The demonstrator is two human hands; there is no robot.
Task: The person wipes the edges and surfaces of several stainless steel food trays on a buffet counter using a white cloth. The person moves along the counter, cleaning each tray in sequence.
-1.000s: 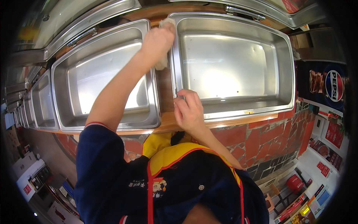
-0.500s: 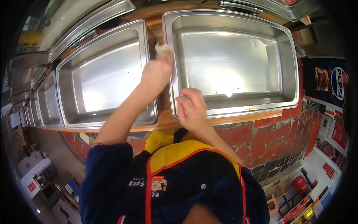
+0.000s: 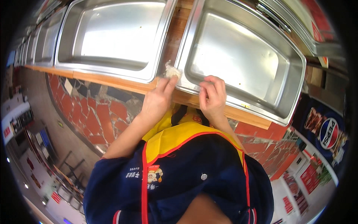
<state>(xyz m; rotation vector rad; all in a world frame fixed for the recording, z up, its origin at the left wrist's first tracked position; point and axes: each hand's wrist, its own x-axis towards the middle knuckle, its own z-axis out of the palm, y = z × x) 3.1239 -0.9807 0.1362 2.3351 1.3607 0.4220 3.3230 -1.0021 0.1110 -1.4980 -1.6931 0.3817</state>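
Observation:
A crumpled whitish wad [image 3: 172, 71], tissue or thin cloth, is pinched in the fingers of my left hand [image 3: 157, 100]. It presses on the near left corner of the right steel pan [image 3: 235, 48], beside the gap between two pans. My right hand [image 3: 213, 95] hovers by that pan's near rim with fingers curled in toward the thumb; whether something small sits between them is hidden. Inside the right pan lie a few tiny dark specks, and yellowish bits [image 3: 245, 105] stick to its front rim. The left steel pan [image 3: 119, 33] holds a small speck too.
Both pans are set in a wooden counter [image 3: 119, 83], its front edge just ahead of my body. More steel pans [image 3: 47, 39] continue to the far left. Metal lids or covers with a bar handle [image 3: 274, 16] stand behind. Below is red stone-patterned flooring [image 3: 106, 119].
My left hand with the wad has come toward me along the strip between the pans to the near corner. My right hand has lifted off the rim and shifted right. The view has turned.

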